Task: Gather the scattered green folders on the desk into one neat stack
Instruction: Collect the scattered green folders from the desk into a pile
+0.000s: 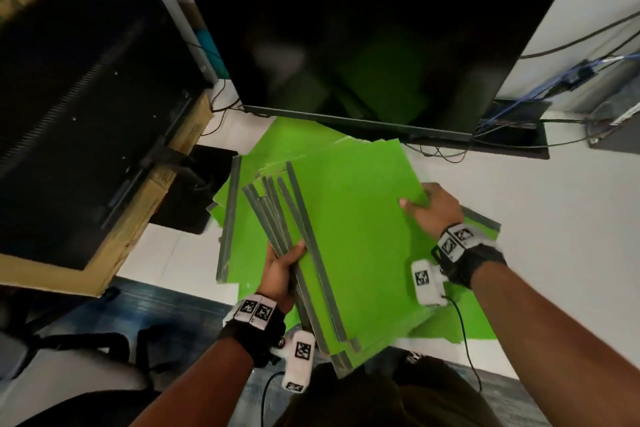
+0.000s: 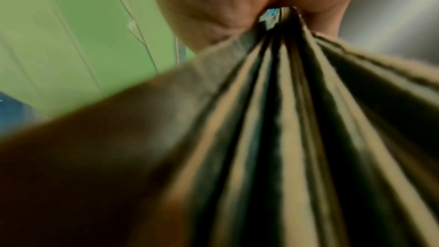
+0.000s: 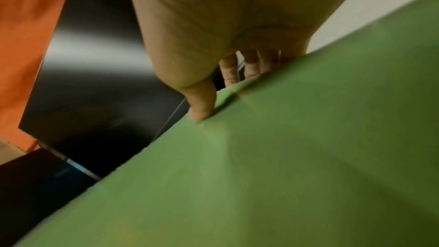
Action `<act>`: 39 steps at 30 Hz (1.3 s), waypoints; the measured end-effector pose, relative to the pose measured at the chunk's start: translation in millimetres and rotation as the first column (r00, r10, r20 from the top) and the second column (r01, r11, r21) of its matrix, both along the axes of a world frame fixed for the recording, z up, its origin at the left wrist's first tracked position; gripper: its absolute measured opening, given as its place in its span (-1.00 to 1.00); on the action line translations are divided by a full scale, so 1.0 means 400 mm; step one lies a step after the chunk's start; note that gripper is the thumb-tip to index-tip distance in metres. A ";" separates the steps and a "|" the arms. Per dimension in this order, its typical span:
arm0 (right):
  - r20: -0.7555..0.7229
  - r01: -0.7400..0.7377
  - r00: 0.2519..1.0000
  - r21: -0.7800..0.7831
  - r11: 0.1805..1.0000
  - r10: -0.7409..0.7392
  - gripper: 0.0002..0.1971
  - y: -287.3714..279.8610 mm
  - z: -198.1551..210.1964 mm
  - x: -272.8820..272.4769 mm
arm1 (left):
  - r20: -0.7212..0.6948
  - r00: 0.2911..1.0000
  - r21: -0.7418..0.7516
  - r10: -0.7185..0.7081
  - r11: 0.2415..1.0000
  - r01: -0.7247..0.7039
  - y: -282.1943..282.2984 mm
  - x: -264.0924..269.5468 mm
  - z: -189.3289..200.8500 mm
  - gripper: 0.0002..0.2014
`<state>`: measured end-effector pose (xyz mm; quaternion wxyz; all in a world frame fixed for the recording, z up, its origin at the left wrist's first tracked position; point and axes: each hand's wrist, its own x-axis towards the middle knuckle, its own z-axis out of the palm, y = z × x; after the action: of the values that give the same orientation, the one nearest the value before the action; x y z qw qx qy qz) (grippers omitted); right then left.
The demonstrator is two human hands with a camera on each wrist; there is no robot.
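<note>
I hold a fanned bundle of green folders (image 1: 353, 218) with grey spines above the white desk (image 1: 554, 218). My left hand (image 1: 282, 267) grips the bundle at its spine side; the left wrist view shows several spine edges (image 2: 292, 119) pinched under the palm. My right hand (image 1: 429, 206) pinches the right edge of the top folder (image 3: 285, 157), thumb on top and fingers underneath. More green folders lie flat on the desk: one at the left (image 1: 242, 218), one toward the monitor (image 1: 294, 139), one under my right wrist (image 1: 460, 322).
A large dark monitor (image 1: 363, 38) stands right behind the folders. A black computer case (image 1: 79, 107) on a cardboard box (image 1: 138, 218) fills the left. Cables (image 1: 554, 87) and a grey pad lie at the far right. The desk's front edge runs below my hands.
</note>
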<state>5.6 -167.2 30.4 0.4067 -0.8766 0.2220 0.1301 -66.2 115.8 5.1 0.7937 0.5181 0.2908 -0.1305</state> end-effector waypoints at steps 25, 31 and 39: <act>-0.399 -0.823 0.560 -0.367 0.434 0.726 -0.27 0.025 -0.089 0.033 | 0.139 0.981 0.299 0.139 0.938 -0.175 0.326 -0.072 0.136 -0.65; -0.542 -0.805 0.588 -0.466 0.367 0.601 -0.22 -0.012 -0.038 0.017 | 0.121 0.973 0.306 0.199 0.925 -0.227 0.367 -0.083 0.133 -0.70; -0.354 -0.478 0.873 -0.485 0.732 0.336 0.10 -0.056 -0.109 0.095 | 0.058 0.976 0.260 0.210 0.941 -0.218 0.344 -0.045 0.115 -0.47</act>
<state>43.6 -189.4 -13.3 0.0635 -0.9606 0.0989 0.2517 -84.0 253.4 51.0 0.7309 0.5869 0.3482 0.0043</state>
